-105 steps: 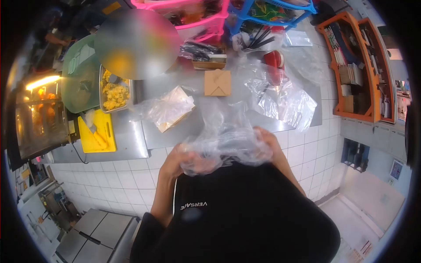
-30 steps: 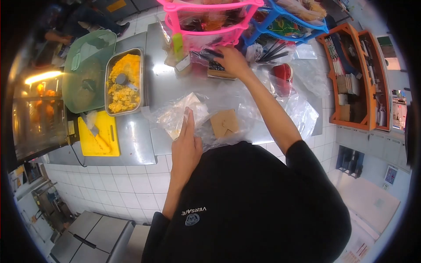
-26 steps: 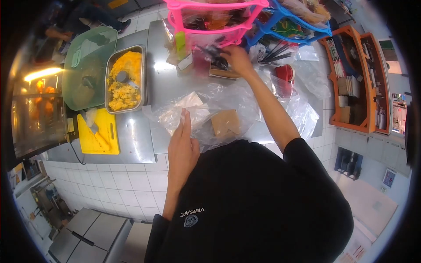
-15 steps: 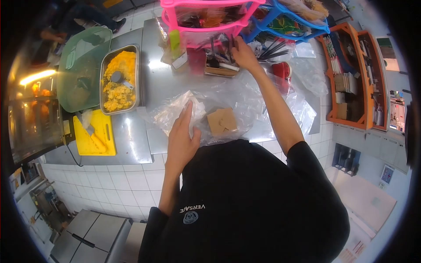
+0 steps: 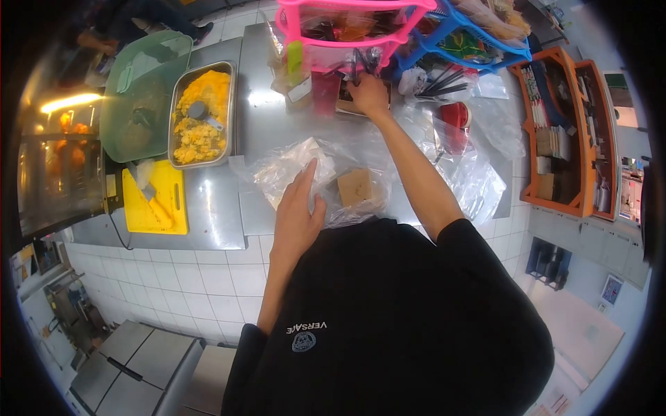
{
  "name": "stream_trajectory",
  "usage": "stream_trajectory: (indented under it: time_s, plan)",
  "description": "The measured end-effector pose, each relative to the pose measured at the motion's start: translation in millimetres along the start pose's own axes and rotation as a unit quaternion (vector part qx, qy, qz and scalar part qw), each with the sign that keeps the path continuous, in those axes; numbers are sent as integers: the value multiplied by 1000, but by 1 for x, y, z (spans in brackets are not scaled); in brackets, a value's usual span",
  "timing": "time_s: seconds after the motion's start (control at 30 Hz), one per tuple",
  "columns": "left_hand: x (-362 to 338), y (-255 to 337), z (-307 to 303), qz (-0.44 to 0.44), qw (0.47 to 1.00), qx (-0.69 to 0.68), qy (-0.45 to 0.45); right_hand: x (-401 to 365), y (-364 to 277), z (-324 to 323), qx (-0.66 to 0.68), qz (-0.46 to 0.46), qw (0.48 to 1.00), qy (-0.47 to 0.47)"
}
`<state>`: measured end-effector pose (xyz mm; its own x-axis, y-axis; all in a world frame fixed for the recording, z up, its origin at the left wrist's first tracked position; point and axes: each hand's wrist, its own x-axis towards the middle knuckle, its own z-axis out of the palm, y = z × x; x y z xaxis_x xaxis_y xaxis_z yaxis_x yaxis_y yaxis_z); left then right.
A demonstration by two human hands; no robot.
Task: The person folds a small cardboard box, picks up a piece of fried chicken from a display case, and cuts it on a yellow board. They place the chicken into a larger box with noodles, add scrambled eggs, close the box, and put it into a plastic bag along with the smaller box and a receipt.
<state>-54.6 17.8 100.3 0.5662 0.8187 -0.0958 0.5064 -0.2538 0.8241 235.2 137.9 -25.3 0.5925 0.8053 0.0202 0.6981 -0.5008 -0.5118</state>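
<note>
My left hand rests with its fingers stretched out at the edge of a crumpled clear plastic bag. Right of it, a small brown cardboard piece lies on or in more clear plastic. My right arm stretches to the back of the steel table. There my right hand is down in a small open box that has dark, thin-handled items standing in it. The fingertips are hidden among these items, so I cannot tell whether they grip one.
Pink and blue basket racks stand at the back. A red cup-like object is right of my arm. Leftward are a steel pan of yellow food, a green tub, and a yellow board with a knife.
My right hand has moved left and slightly toward me, from the box's right edge to over its middle. The left hand keeps its stretched pose. The whole view has shifted slightly.
</note>
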Motion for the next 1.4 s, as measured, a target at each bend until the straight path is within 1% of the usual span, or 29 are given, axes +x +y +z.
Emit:
stream_trajectory:
  time_s: [0.07, 0.17, 0.27, 0.37, 0.47, 0.5, 0.57, 0.63, 0.7, 0.77, 0.8, 0.87, 0.9, 0.93, 0.97, 1.07, 1.17, 1.27, 1.37, 1.4]
  plan:
    - [1, -3, 2, 20, 1000, 2, 16, -3, -10, -20, 28, 11, 999, -12]
    - [2, -5, 3, 8, 1000, -13, 17, 0, 7, -20, 126, -27, 991, -29]
    - [8, -9, 4, 21, 999, -38, 30, 10, 41, 2, 153, -101, 983, -6]
    - [13, -10, 6, -4, 996, -82, 25, 8, 30, -23, 267, -70, 955, -106]
    - [17, -7, 7, -27, 992, -123, 9, -4, 20, -69, 243, -68, 942, -219]
    - [19, -8, 7, -25, 990, -141, 9, -18, 10, -94, 246, -87, 937, -231]
    - [21, -12, 9, -26, 984, -177, 14, -54, -19, -131, 351, -50, 920, -167]
    - [24, -13, 11, -14, 981, -194, 24, -100, -53, -167, 435, -56, 889, -132]
    - [26, -14, 14, -7, 972, -234, 29, -139, -58, -154, 440, -87, 871, -201]
    - [28, -17, 19, -3, 954, -298, 32, -160, -40, -110, 332, -274, 880, -202]
    - [28, -13, 17, -8, 955, -297, 21, -164, -20, -91, 271, -303, 895, -181]
    - [22, -2, 12, -13, 958, -286, 2, -159, 13, -64, 147, -358, 911, -143]
    - [19, 1, 12, -11, 961, -275, -8, -155, 16, -63, 49, -321, 924, -203]
    - [18, 4, 13, 3, 967, -254, -18, -148, 19, -62, -50, -281, 923, -258]
    - [15, 6, 17, 22, 971, -238, -26, -145, 21, -61, -147, -233, 910, -309]
    - [13, 14, 31, 99, 974, -199, -31, -141, 14, -40, -180, -237, 888, -350]
    - [13, 22, 37, 109, 973, -197, -50, -146, 13, -29, -196, -236, 831, -464]
    - [14, 21, 33, 118, 979, -164, -28, -152, -6, -61, -174, -142, 857, -464]
    - [13, 18, 29, 116, 983, -133, -44, -172, -11, -54, -169, -182, 861, -444]
    - [12, 20, 29, 124, 981, -138, -65, -180, 4, -32, -191, -192, 880, -390]
